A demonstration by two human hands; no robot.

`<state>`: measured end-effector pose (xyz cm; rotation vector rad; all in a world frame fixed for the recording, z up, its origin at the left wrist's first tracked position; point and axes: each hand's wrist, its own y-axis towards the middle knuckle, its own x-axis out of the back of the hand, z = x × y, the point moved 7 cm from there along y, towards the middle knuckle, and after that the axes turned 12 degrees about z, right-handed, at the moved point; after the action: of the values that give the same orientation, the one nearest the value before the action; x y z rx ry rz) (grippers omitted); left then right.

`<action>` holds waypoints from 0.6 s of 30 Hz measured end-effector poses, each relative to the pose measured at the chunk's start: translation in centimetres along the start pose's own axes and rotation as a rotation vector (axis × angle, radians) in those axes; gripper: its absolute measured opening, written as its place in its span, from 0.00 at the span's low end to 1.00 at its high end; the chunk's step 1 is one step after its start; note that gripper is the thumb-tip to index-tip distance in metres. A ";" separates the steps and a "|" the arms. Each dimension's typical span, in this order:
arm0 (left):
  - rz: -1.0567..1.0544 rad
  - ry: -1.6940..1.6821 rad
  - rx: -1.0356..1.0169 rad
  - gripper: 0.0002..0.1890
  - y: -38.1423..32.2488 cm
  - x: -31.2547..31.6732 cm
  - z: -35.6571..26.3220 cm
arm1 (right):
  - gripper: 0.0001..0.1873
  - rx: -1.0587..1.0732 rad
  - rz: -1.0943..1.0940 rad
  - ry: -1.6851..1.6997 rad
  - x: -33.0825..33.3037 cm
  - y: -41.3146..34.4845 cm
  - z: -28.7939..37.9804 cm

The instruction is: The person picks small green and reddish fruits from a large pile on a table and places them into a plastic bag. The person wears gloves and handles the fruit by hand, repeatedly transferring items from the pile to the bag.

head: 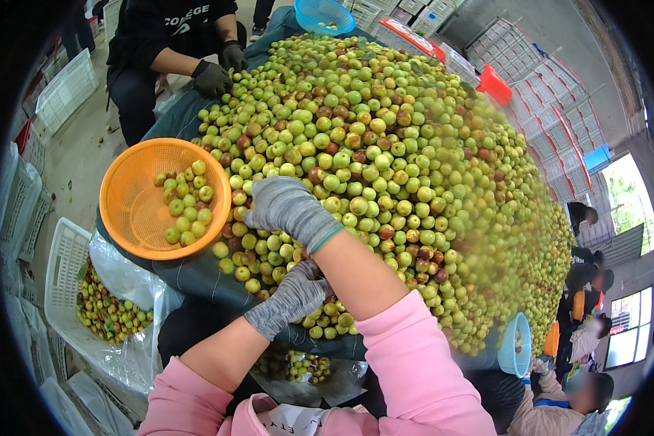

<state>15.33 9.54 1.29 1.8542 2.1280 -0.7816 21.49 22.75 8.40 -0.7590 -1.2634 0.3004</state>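
A big heap of green and reddish-brown jujube fruits (370, 158) lies before me on a dark sheet. My right hand (283, 210), in a grey knit glove with a green edge, is at the heap's near left side, close to an orange plastic colander (223, 180); its fingertips are turned away and any fruit in them is hidden. My left hand (297, 297), in a grey knit glove, rests low on the heap's near edge, its fingers curled and partly hidden under my right forearm. Several fruits lie in the right part of the colander.
At lower left a white plastic crate (60, 272) lined with clear film holds fruit. Another person's dark-gloved hands (212, 79) touch the heap at upper left. Blue baskets (324, 16) stand at the top and lower right. Stacked crates and more people are at right.
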 end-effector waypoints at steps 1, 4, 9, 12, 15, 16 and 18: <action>0.020 0.045 -0.011 0.17 0.0 -0.2 -0.2 | 0.22 -0.034 0.029 -0.021 -0.2 -0.2 -0.5; 0.037 0.124 0.038 0.19 0.2 -0.3 0.1 | 0.24 -0.116 0.060 -0.065 -1.0 -0.8 -3.3; 0.094 0.404 -0.140 0.18 0.8 -0.2 0.5 | 0.26 -0.084 0.134 -0.107 -1.8 0.0 -4.9; 0.096 0.279 -0.067 0.17 2.0 0.3 3.5 | 0.30 0.260 -0.052 0.478 -1.1 0.9 -1.9; 0.132 -0.126 -0.227 0.18 3.0 -0.2 4.0 | 0.37 0.461 -0.109 1.100 -1.7 2.2 1.4; 0.087 -0.073 -0.288 0.18 2.8 -0.1 3.4 | 0.39 0.525 -0.095 1.135 -1.5 2.4 2.1; 0.152 -0.455 -0.037 0.16 2.5 -0.4 4.1 | 0.40 0.526 -0.019 1.211 -2.3 2.2 1.3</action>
<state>17.08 7.20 -2.59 1.6053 1.6888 -1.0055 19.98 23.43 5.43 -0.3332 -0.0241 0.0955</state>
